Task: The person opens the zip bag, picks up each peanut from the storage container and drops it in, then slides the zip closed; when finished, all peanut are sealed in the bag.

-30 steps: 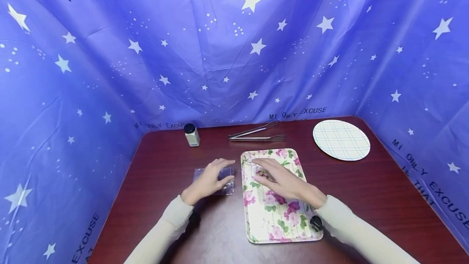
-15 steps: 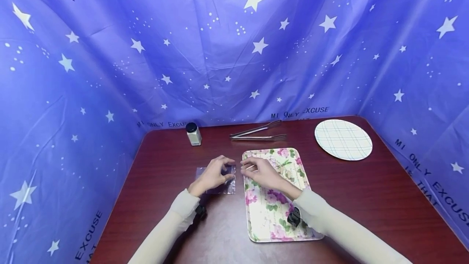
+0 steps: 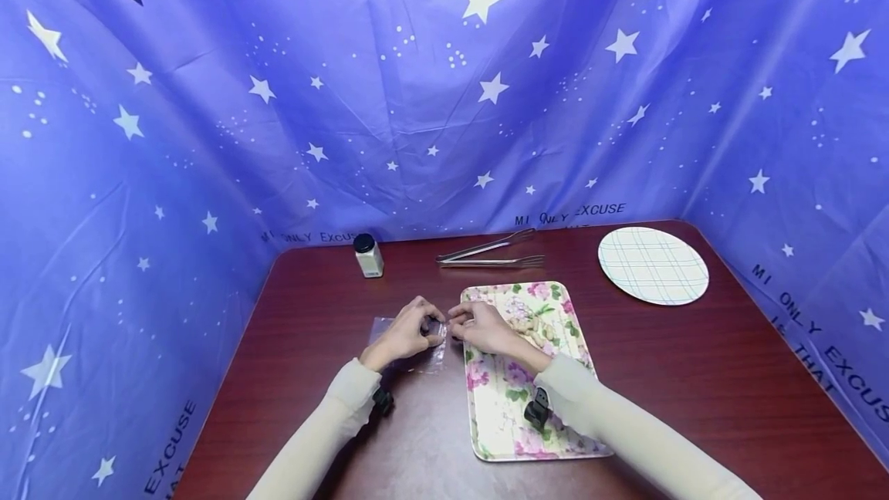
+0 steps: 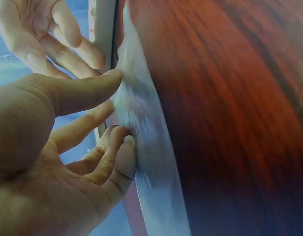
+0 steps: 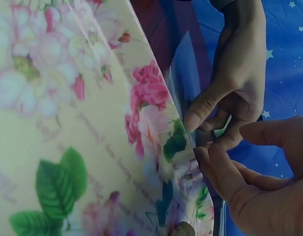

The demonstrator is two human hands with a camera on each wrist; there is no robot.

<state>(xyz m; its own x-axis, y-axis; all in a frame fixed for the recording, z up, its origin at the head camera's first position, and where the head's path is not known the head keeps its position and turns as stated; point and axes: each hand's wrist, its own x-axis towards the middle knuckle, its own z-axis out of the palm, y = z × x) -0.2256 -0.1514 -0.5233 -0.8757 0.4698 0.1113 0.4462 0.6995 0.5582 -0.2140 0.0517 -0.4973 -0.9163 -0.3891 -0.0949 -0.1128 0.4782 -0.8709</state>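
My left hand [image 3: 405, 336] pinches the right-hand edge of a clear plastic bag [image 3: 380, 328] lying on the table. The left wrist view has the thumb of my left hand [image 4: 63, 147] against the raised film [image 4: 154, 162], fingers on its other side. My right hand [image 3: 488, 329] is over the left edge of the floral tray [image 3: 507, 415], close to the bag's edge. In the right wrist view, the thumb and fingers of my right hand [image 5: 264, 187] stand apart; whether they touch the film, I cannot tell. Light brown pieces [image 3: 525, 325] rest on the tray.
Behind the bag stands a black-lidded jar [image 3: 370, 259]. Metal tongs [image 3: 479, 261] lie behind the tray, and a checked oval plate [image 3: 653, 265] is at the back right. A blue star-patterned curtain [image 3: 430, 99] borders the table [image 3: 694, 376].
My right hand has moved left from above the tray to beside the bag. My left hand has closed onto the bag's edge, which now looks raised and creased.
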